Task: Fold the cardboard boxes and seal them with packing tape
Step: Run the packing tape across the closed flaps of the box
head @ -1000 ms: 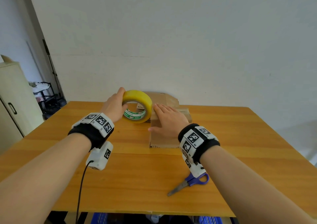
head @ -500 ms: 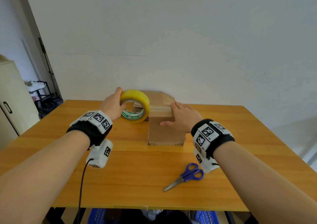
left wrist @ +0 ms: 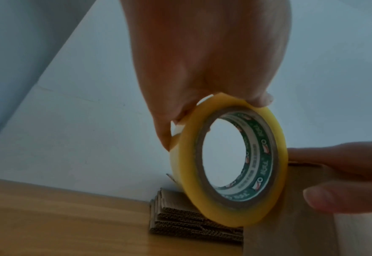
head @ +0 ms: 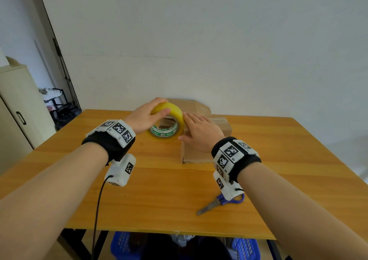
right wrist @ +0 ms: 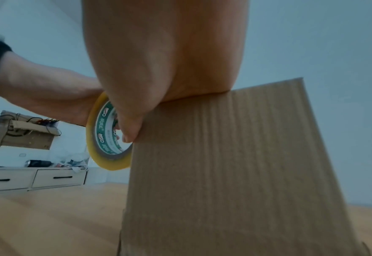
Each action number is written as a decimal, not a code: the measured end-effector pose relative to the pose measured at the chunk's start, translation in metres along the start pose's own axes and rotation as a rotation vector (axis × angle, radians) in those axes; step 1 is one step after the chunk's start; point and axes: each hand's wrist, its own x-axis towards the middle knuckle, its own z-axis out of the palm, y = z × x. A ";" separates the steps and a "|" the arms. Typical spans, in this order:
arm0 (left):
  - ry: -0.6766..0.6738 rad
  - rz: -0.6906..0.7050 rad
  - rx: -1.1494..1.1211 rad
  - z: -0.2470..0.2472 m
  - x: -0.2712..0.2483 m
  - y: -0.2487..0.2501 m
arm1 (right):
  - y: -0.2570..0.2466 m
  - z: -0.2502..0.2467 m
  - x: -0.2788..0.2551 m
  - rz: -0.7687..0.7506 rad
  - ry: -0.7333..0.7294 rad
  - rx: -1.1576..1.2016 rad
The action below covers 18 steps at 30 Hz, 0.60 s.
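Note:
A folded brown cardboard box (head: 196, 153) (right wrist: 235, 164) stands on the wooden table (head: 159, 196). My left hand (head: 148, 116) (left wrist: 202, 72) grips a yellow roll of packing tape (head: 169, 123) (left wrist: 231, 166) (right wrist: 106, 136) by its top, held upright against the box's left edge. My right hand (head: 199, 131) (right wrist: 165, 69) lies flat on top of the box, fingers straight, thumb down its left side next to the roll. A stack of flat cardboard (head: 190, 107) (left wrist: 193, 223) lies behind the roll.
Purple-handled scissors (head: 221, 202) lie on the table near its front edge, under my right wrist. A beige cabinet (head: 16, 110) stands at the left, a white wall behind. Blue crates (head: 123, 245) sit under the table.
My right hand slid left along the box top, back toward the tape roll. The roll in my left hand has moved right, closer against the box's left edge.

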 end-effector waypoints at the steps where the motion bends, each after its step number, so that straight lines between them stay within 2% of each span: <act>1: -0.012 -0.006 0.010 0.001 0.000 -0.002 | 0.000 0.000 0.000 -0.003 0.001 -0.001; 7: -0.052 -0.026 0.084 0.004 0.002 -0.001 | 0.004 -0.002 -0.002 -0.006 -0.014 0.010; 12: -0.140 -0.071 0.202 0.015 -0.003 -0.007 | 0.004 -0.003 0.000 -0.010 -0.045 0.015; 18: -0.147 -0.108 0.314 0.016 -0.005 -0.002 | 0.005 -0.006 -0.001 -0.040 -0.077 0.026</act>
